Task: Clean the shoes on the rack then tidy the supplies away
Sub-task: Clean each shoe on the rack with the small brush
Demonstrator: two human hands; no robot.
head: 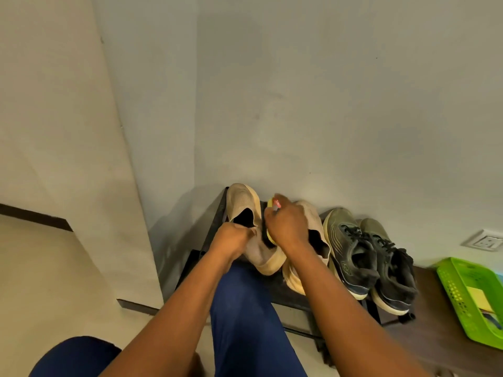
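**Beige shoe mid-scrub, grip looks thin**

While pinching the collar of the beige knit slip-on shoe [251, 224] with left hand [231, 239], tilted above the black metal rack [215, 213]. Right hand [285, 227] curled round a yellow brush [270, 204], pressed at the shoe's side. Risk: hard strokes may twist the soft collar free, dropping the shoe.

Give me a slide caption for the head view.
Left hand grips beige slip-on shoe on rack; right hand scrubs it with yellow brush.

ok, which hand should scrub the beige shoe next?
Right. The right hand already grips the yellow brush beside the beige shoe, while the left hand is busy holding that shoe by its collar.
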